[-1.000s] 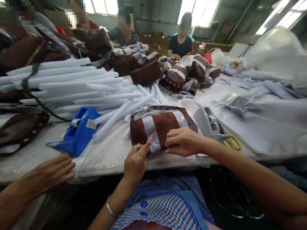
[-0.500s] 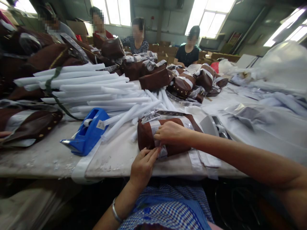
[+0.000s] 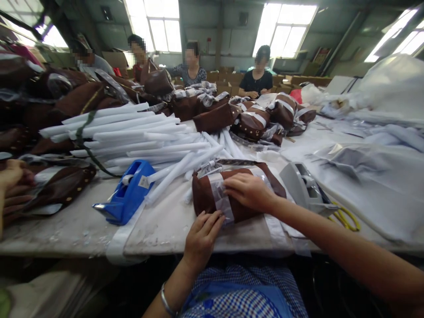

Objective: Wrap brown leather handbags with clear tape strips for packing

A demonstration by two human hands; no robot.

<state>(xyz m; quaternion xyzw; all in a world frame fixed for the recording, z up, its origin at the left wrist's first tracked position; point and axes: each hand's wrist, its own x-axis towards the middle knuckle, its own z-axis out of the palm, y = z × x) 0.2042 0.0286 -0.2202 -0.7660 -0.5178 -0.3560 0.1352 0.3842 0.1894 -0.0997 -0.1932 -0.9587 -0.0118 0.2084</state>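
Observation:
A brown handbag (image 3: 241, 212) lies on its side at the table's front edge, right before me. Pale strips wrap round it, and clear tape (image 3: 222, 201) crosses its left part. My left hand (image 3: 201, 234) rests at the bag's lower front edge, fingers stretched out and touching the lower end of the tape. On the bag's upper side lies my right hand (image 3: 248, 191), its fingers extended and lying flat beside the tape. Neither hand grips anything. Its wrapped strap (image 3: 228, 162) runs along the back of the bag.
A blue tape dispenser (image 3: 127, 194) stands to the left, a grey tape dispenser (image 3: 303, 187) to the right. Behind are white paper rolls (image 3: 142, 137) and heaped brown bags (image 3: 215, 117). A co-worker's hands (image 3: 15, 185) touch another bag (image 3: 66, 185) at far left. Several people sit opposite.
My right hand has opened from a closed pose and shifted right, lying flatter on the bag. A co-worker's hands have come into view at the left. The camera view has tilted up slightly.

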